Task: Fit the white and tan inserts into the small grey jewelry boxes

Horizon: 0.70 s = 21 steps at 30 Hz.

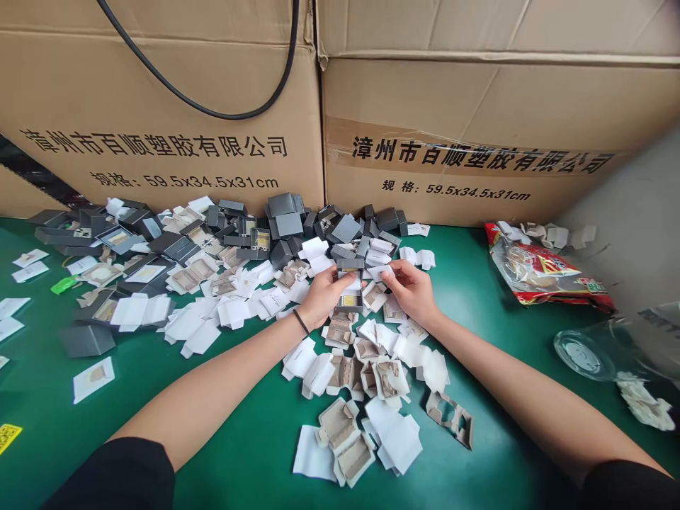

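My left hand [321, 294] grips a small grey hinged box [350, 285] that stands open, its lid up and a pale insert showing inside. My right hand [411, 289] is closed beside it, fingertips pinching something white at the box's right edge. A black band circles my left wrist. Around both hands lie several white cards and beige cardboard inserts [390, 377] on the green table [255, 453]. A heap of grey boxes [287, 225] sits just behind the hands.
Two large printed cardboard cartons [159, 106] wall off the back, with a black cable looping over the left one. A red snack bag [542, 273] and a clear glass jar [589, 352] lie at the right. More grey boxes and cards spread left.
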Motion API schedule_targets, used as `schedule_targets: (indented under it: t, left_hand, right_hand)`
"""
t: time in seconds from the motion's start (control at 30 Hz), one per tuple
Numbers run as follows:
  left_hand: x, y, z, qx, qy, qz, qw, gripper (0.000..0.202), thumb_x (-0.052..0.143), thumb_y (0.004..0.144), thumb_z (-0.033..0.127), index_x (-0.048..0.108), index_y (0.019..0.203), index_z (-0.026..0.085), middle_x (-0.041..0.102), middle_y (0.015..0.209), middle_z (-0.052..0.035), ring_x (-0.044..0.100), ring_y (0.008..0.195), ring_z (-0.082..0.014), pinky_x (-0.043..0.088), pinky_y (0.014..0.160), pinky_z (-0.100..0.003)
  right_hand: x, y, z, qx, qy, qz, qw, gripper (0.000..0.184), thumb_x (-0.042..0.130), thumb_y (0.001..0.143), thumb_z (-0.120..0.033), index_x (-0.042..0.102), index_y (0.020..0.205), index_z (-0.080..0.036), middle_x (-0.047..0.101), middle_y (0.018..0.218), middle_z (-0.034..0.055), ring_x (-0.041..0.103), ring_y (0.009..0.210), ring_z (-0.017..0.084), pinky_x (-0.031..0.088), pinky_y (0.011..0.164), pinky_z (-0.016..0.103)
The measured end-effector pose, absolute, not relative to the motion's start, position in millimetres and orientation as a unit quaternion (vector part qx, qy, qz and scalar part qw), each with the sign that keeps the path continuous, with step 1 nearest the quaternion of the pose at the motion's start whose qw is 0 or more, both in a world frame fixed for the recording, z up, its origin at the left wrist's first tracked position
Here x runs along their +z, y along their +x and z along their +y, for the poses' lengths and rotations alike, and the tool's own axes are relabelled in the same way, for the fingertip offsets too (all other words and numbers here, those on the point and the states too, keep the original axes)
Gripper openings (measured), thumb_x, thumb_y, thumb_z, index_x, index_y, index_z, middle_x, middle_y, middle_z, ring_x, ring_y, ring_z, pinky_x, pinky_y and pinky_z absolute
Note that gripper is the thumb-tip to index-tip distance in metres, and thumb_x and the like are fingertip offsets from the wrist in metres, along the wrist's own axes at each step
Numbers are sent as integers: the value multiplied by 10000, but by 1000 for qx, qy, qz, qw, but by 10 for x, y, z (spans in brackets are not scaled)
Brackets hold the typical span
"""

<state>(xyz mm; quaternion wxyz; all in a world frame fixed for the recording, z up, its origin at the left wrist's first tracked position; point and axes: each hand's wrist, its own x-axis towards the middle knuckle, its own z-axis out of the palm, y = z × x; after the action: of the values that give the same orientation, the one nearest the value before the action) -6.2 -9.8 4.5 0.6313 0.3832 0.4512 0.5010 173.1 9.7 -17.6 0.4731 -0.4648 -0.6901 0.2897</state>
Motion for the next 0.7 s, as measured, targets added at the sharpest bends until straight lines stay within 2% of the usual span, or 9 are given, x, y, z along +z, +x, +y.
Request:
schedule_targets:
  t: [0.17, 0.3, 0.43, 0.57, 0.7]
  left_hand:
    - [42, -79, -97, 500, 374, 436, 648, 237, 665, 717, 274, 608, 907, 145, 711, 825, -56, 659, 774, -205, 514, 750, -348]
    - [29, -134, -90, 486, 365, 386, 694, 337, 662, 734, 305, 592, 1023, 144, 704, 900, -83, 663, 796, -214, 531, 695, -336]
    - [12, -177, -76, 467, 359, 296, 752, 417, 613, 775, 301, 557, 1160, 150, 675, 1040, -106, 642, 934, -234, 525, 757, -335]
    - [-23, -192, -52, 440, 326, 252, 798, 405, 492, 840, 384, 570, 1164, 153, 660, 1075, -107, 617, 993, -244, 516, 805, -355]
    - [-58, -194, -44, 427, 321, 266, 802, 365, 524, 836, 296, 548, 1188, 204, 651, 1087, -85, 620, 975, -221, 519, 797, -349]
  right_hand:
    - [-186, 1724, 70, 309, -456, -682, 481, 273, 540, 816, -481, 559, 805, -209, 548, 671, -1, 487, 581, 132, 408, 550, 265]
    - [-171, 1703, 19, 300, -450, -670, 509, 243, 496, 850, -453, 567, 872, -222, 573, 696, 13, 523, 610, 151, 441, 572, 283]
    - [-165, 1684, -7, 289, -450, -664, 523, 246, 467, 865, -450, 557, 944, -234, 593, 756, 32, 556, 668, 169, 473, 593, 298]
    - [-183, 1692, 18, 281, -454, -644, 548, 244, 474, 864, -432, 520, 1000, -235, 580, 813, 32, 567, 697, 164, 486, 619, 297]
    - [-206, 1703, 26, 254, -464, -631, 567, 199, 502, 852, -416, 494, 935, -235, 568, 833, 28, 562, 703, 156, 486, 647, 295]
